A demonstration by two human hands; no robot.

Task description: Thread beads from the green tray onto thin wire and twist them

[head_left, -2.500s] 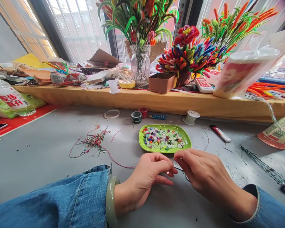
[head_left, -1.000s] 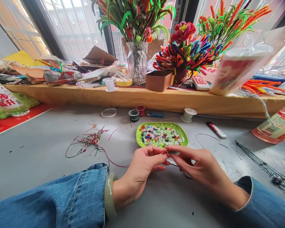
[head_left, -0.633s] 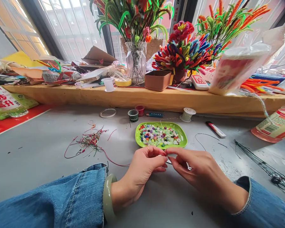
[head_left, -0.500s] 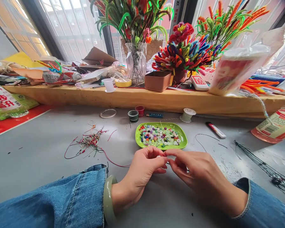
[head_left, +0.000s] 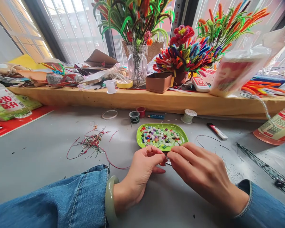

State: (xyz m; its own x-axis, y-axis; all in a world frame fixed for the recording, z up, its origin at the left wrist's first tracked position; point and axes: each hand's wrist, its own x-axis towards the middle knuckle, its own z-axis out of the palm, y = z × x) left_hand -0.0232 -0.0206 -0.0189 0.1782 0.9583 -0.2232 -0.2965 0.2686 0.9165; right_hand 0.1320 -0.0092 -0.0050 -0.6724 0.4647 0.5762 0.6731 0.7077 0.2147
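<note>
My left hand [head_left: 142,171], with a ring and a pale green bangle [head_left: 111,198] at its wrist, pinches a red cord [head_left: 117,165] whose tail trails left to a tangle of thread scraps [head_left: 93,142]. Close beside it, my right hand [head_left: 198,171] is closed, thumb and forefinger pressed together on the cord near the left fingertips. The exact spot between the fingers is mostly hidden. Just beyond both hands lies a green tray [head_left: 139,141] of mixed coloured beads [head_left: 154,134].
Behind the tray stand a dark green thread spool [head_left: 134,117], a red spool [head_left: 141,112] and a white spool [head_left: 189,116]. A lighter [head_left: 217,131] and dark beaded cords [head_left: 258,164] lie right, near a bottle [head_left: 275,126]. A crowded ledge [head_left: 90,97] runs along the back.
My right hand has turned, its fingers now folded closer together with the back of the hand facing up more. My left hand keeps its pinch. The view has shifted slightly.
</note>
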